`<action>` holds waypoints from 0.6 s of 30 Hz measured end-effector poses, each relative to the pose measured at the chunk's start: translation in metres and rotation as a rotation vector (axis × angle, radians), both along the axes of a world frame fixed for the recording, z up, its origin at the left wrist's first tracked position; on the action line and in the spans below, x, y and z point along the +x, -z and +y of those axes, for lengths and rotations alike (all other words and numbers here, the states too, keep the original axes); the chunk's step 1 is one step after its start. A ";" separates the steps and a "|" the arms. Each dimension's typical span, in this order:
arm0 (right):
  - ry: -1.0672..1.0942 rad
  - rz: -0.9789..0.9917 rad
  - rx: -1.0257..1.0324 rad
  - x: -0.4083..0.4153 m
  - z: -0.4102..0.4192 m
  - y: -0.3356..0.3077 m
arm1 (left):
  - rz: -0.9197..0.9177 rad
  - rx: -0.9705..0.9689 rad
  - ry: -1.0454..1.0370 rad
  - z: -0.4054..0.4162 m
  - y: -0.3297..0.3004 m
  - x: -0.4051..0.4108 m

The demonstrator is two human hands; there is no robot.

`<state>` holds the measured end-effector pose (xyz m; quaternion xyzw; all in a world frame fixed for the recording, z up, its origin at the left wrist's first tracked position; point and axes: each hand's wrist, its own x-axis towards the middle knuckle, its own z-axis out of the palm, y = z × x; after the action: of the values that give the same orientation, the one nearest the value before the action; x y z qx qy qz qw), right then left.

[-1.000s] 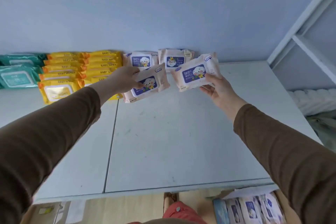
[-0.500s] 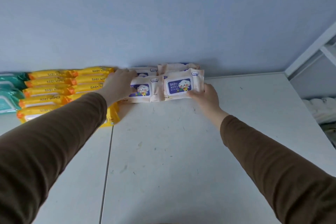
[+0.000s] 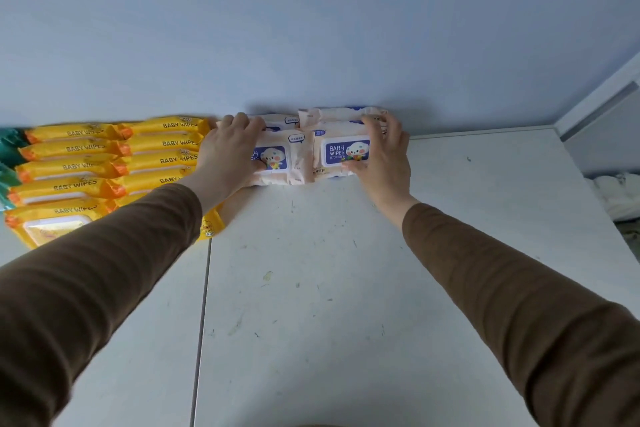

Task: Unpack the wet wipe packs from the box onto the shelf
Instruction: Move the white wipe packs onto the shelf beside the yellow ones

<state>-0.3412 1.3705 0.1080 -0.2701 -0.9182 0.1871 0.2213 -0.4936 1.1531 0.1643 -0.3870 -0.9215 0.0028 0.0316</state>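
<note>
"BABY WIPES" on yellow packs [image 3: 162,144], pink pack [image 3: 341,152]

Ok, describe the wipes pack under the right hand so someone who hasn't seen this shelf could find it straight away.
Start at the blue wall behind the white shelf and follow the row of packs rightward past the yellow packs. The pale peach pack is the last at the right end, under the right hand; its whole dark blue "BABY WIPES" label shows, while the left hand partly covers its neighbour's.

Two arms in brown long sleeves reach forward and upward, side by side, wrists bare. The left hand [image 3: 230,152] lies palm down with fingers curved over the top edge of a pack, thumb along its front. The right hand [image 3: 382,152] grips the neighbouring pack from its right end, fingers curled over the top and thumb pressed on its front.
</note>
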 end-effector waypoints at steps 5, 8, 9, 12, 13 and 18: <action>0.005 -0.072 0.055 -0.001 0.002 0.002 | 0.009 0.035 -0.038 0.001 0.007 0.009; 0.007 -0.127 0.126 0.005 0.003 -0.004 | 0.011 0.037 -0.047 -0.002 0.003 0.012; 0.012 -0.135 0.143 0.008 0.001 -0.006 | 0.020 0.037 -0.048 -0.003 0.002 0.014; 0.003 -0.155 0.181 0.019 -0.004 -0.013 | 0.024 0.055 -0.066 -0.007 0.000 0.025; -0.011 -0.169 0.195 0.024 -0.007 -0.015 | 0.019 0.062 -0.070 -0.008 -0.001 0.030; -0.044 -0.213 0.225 0.061 -0.025 -0.025 | 0.012 0.068 -0.011 -0.015 -0.007 0.063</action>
<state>-0.2807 1.3457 0.1331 -0.2418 -0.9573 0.0582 0.1475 -0.4310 1.1379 0.1709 -0.3808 -0.9229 -0.0260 0.0504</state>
